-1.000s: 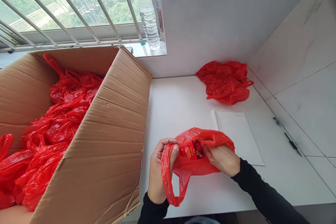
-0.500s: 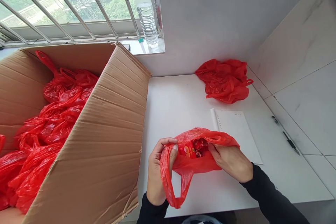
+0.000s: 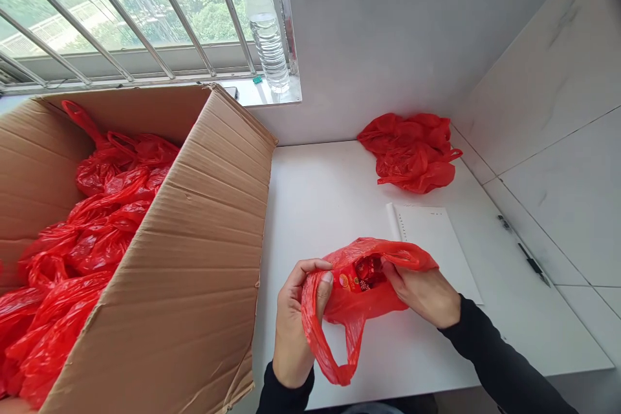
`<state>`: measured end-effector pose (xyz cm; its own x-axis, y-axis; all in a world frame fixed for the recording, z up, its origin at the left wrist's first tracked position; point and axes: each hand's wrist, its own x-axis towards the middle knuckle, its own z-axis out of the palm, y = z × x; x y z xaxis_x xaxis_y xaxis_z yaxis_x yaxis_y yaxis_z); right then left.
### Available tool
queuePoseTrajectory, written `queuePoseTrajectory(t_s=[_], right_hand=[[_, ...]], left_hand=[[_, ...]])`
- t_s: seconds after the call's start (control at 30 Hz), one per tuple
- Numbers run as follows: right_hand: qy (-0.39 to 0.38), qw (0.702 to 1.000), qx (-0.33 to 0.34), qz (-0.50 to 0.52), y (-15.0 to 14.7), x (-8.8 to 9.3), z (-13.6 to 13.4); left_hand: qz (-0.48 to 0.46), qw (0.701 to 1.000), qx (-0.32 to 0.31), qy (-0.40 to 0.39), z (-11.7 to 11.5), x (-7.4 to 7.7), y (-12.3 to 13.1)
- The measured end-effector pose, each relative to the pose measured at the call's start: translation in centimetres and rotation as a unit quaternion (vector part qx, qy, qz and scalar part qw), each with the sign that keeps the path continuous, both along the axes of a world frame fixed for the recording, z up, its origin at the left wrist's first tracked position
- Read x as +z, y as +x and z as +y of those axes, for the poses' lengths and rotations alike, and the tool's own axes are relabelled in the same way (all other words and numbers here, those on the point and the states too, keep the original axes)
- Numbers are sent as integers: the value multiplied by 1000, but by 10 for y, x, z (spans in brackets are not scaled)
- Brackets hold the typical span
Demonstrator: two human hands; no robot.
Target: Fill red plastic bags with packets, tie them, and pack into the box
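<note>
A red plastic bag (image 3: pixel 356 301) hangs just above the white table (image 3: pixel 330 200), held between both hands with its mouth pulled apart. My left hand (image 3: pixel 294 320) pinches the bag's left rim, and one handle loop dangles below it. My right hand (image 3: pixel 424 294) grips the right rim, fingers curled over the plastic. Inside the mouth I see red and orange printed packets (image 3: pixel 359 277). Both arms wear black sleeves.
A big open cardboard box (image 3: pixel 194 259) at the left holds several filled red bags (image 3: pixel 97 220). More crumpled red bags (image 3: pixel 412 152) lie at the table's back. A white sheet (image 3: pixel 436 239) and a black pen (image 3: pixel 526 259) lie right. A water bottle (image 3: pixel 266 26) stands on the windowsill.
The bag's hanging handle loop has shifted a little right and the mouth has narrowed slightly. Both hands keep the same grips; the view has drifted slightly.
</note>
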<state>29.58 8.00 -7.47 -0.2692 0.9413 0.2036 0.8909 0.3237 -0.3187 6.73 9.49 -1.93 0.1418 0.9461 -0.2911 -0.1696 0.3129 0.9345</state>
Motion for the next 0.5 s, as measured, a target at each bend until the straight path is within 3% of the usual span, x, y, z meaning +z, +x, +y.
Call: queuePoseTrajectory(t_s=[0.13,0.2,0.27,0.37,0.5], right_hand=[[-14,988,-92,123,-7,35,-13],[36,956,-152,249,-10,47,-18],[108,927,-192,303,-11,51,-18],[152,942,-238,181,-6,47,-9],[144,946,-277,89,5,39,2]], left_hand=[[53,998,11,26,-13,12,-12],[83,995,17,47,-22,19,-20],[118,991,33,58,-31,26,-26],[157,982,60,83,-39,32,-25],[164,962,18,217,-42,31,-14]])
